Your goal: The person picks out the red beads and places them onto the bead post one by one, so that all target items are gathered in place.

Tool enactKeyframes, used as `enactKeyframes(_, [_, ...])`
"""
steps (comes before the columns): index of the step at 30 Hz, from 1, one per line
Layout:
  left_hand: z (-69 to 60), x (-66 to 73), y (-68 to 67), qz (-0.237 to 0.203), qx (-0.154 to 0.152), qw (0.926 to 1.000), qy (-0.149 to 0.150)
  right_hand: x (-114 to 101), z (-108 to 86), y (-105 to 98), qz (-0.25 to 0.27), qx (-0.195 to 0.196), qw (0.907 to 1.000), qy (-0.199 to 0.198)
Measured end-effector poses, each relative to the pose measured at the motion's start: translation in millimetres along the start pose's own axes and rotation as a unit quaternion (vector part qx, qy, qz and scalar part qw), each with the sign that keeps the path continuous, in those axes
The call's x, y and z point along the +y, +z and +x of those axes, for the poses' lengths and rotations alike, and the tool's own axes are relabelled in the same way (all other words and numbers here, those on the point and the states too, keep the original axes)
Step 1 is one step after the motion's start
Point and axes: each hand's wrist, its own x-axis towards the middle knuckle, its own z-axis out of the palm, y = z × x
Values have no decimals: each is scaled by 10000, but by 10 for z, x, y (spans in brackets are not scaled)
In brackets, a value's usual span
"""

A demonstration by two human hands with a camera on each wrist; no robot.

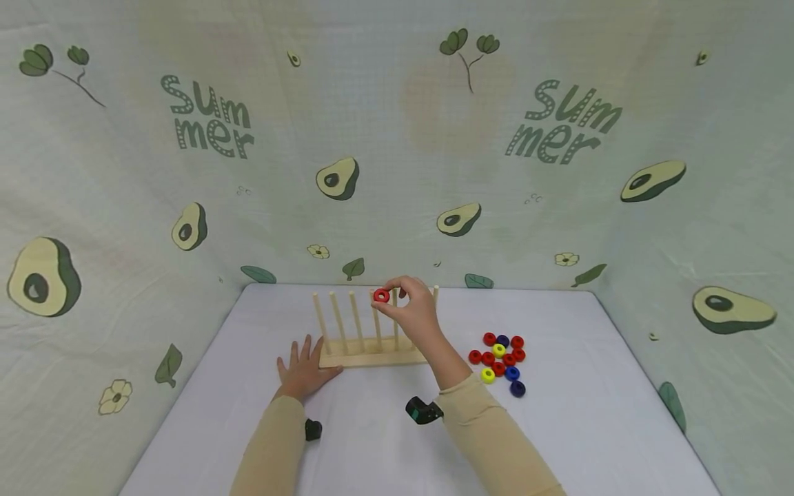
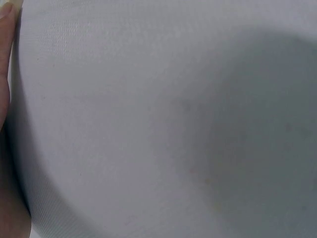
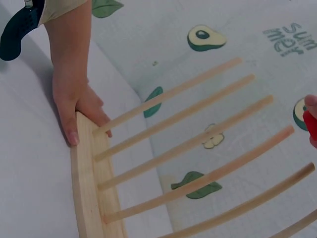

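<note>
My right hand (image 1: pixel 411 306) pinches a red ring (image 1: pixel 376 297) between thumb and fingers, hole facing the head camera. In the right wrist view the red ring (image 3: pixel 311 125) is at the right edge, just off the tip of a peg (image 3: pixel 282 135). The wooden peg rack (image 1: pixel 372 360) stands upright on the table, with several bare pegs in a row. At its left end my left hand (image 1: pixel 304 372) lies with fingers spread; in the right wrist view its thumb touches the base's front and its fingers reach behind. The right hand hides part of the rack's right end.
Several loose red, yellow and blue rings, among them a yellow ring (image 1: pixel 483 376) and a dark blue ring (image 1: pixel 517 395), lie right of the rack on the white table (image 1: pixel 372 441). A printed cloth (image 1: pixel 384 124) surrounds the table at the back and sides.
</note>
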Motion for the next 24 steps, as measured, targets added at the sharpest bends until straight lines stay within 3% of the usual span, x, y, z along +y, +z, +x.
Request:
enactKeyframes(9, [30, -18, 18, 77, -14, 10000, -24, 10, 42, 51, 144, 317, 9991, -232])
enactKeyframes(24, [38, -18, 42, 54, 34, 10000, -31, 51, 46, 153, -257, 699, 9952, -640])
